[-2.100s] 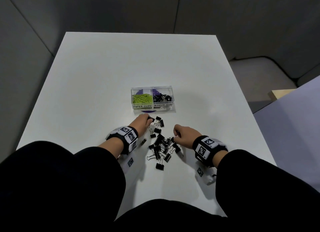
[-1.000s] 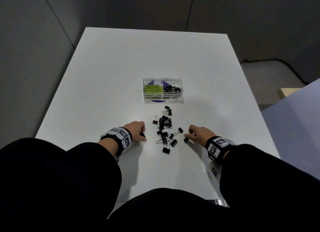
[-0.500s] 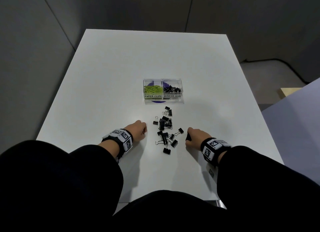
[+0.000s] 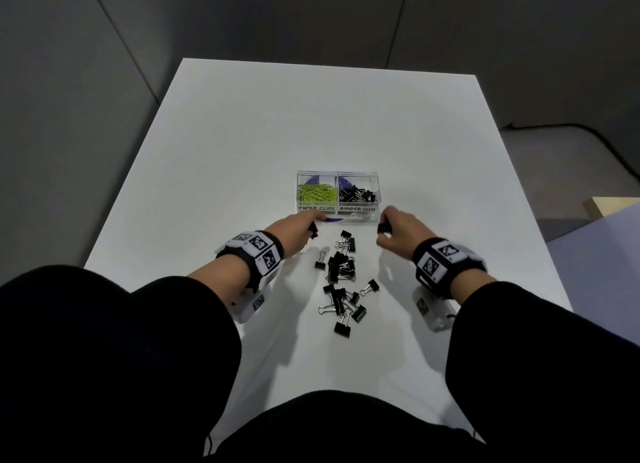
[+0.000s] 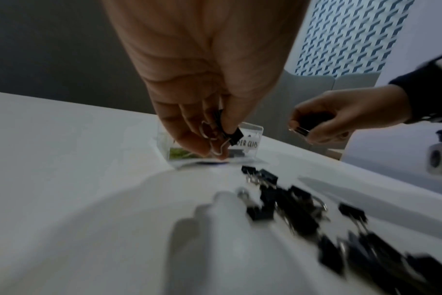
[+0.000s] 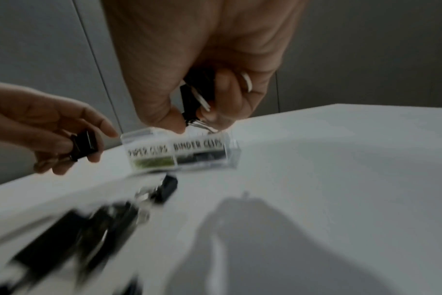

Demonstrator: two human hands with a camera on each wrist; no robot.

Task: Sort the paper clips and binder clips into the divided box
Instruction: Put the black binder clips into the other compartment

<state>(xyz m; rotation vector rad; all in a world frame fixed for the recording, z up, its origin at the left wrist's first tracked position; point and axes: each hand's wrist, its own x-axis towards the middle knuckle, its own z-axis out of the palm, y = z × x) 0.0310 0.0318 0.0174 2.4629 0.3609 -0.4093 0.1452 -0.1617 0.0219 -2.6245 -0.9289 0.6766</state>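
A clear divided box (image 4: 337, 210) stands mid-table, labelled PAPER CLIPS and BINDER CLIPS. Green paper clips (image 4: 317, 193) fill its left cell, black binder clips (image 4: 356, 195) its right. My left hand (image 4: 300, 230) pinches a black binder clip (image 5: 231, 134) just in front of the box's left end. My right hand (image 4: 398, 228) holds a black binder clip (image 6: 189, 103) at the box's right front corner. Several loose binder clips (image 4: 341, 275) lie scattered between my wrists.
The white table (image 4: 242, 144) ends in drops to the left, right and far side. Grey wall panels stand behind it. A purple disc (image 4: 332, 220) shows under the box. Both forearms wear tagged wrist bands with cameras.
Both hands have lifted off the table near the pile and moved forward to the box front, each carrying a binder clip.
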